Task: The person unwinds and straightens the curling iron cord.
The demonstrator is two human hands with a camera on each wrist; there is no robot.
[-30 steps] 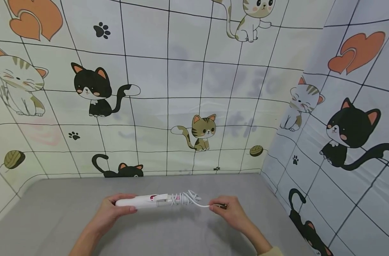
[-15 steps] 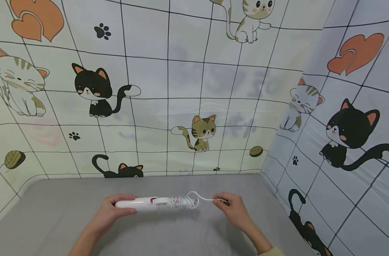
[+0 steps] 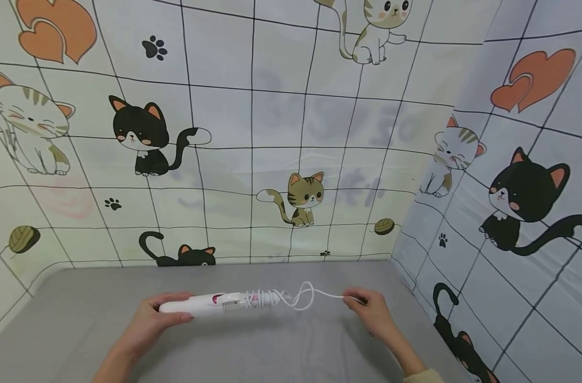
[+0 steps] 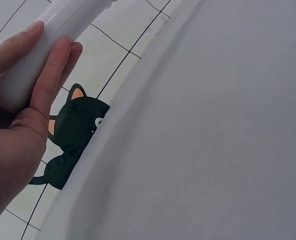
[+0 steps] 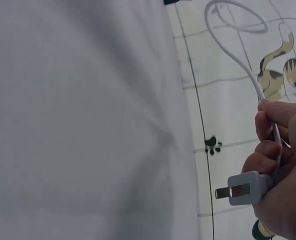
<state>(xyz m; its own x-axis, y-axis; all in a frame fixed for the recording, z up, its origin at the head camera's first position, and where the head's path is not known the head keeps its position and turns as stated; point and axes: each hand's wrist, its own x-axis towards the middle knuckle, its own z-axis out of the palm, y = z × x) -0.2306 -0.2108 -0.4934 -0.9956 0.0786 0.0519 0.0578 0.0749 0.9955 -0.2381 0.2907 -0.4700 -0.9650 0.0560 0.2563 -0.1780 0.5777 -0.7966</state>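
My left hand grips the handle end of a white curling iron, held level above the grey surface. Thumb and fingers lie on opposite sides of the handle in the left wrist view. White power cord is wound around the far end of the iron, and a loose loop comes off it toward the right. My right hand pinches this cord, pulled out to the side. In the right wrist view, a white two-prong plug sticks out below the curled fingers of that hand.
A grey cloth-covered table lies beneath both hands. Behind it and along the right side hang white sheets printed with a black grid, cats, hearts and paw prints.
My right hand has moved right with the cord, drawing out a longer loose stretch with a loop. The left hand and the curling iron have shifted slightly left.
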